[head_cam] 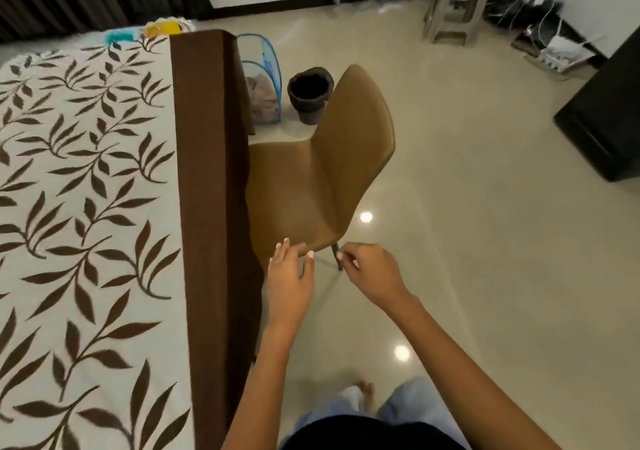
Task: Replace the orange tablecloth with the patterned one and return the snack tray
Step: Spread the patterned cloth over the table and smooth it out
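The patterned cloth lies spread over the table at left, its brown border hanging down the near side. Beside it stands a tan chair; the left hand reaches its seat edge with fingers straight and slightly apart. The right hand hovers just beside, fingers curled, seemingly holding nothing.

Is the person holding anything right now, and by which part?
Nothing is gripped. The left hand touches the tan chair's seat edge; the right hand hangs loosely curled beside it.
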A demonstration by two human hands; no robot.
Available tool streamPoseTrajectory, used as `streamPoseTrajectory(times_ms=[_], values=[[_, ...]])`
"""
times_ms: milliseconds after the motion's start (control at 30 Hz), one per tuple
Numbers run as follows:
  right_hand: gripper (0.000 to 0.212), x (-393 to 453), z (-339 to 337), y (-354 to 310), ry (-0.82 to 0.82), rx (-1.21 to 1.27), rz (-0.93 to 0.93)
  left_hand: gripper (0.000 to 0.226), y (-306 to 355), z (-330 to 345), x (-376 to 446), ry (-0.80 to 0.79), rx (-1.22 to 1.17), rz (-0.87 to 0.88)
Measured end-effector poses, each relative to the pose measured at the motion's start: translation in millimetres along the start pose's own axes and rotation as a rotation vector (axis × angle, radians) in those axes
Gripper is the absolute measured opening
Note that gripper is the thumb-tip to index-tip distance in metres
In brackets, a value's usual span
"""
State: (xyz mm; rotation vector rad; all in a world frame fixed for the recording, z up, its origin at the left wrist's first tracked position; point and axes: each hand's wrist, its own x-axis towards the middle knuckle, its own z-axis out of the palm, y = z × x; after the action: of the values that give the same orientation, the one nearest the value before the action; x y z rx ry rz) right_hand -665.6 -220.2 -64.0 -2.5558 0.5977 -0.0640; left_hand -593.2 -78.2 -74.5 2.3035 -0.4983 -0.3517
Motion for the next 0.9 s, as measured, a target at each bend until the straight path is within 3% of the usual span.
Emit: streamPoseTrajectory(times_ms=[167, 433, 633, 900], values=[[0.019, 112.8, -68.7, 43.1, 0.088, 0.129, -0.149, 0.04, 83.6, 39.6, 95.3, 0.115, 0.026, -0.039], [0.019, 301.9, -156.6, 106.9, -0.077, 0.078, -0.525, 0.04, 182.5, 79.8, 240.8, 0.36, 0.013, -0.255], [0.018, 430.4, -177.5, 126.4, -0.164, 0.057, -0.682, 0.041, 214.7, 105.1, 326.2, 0.484, 0.017, -0.419], [0.023, 604.1, -164.7, 119.2, -0.292, -0.02, -0.866, 0.04, 208.9, 99.0, 458.8, 0.634, -0.035, -0.547]])
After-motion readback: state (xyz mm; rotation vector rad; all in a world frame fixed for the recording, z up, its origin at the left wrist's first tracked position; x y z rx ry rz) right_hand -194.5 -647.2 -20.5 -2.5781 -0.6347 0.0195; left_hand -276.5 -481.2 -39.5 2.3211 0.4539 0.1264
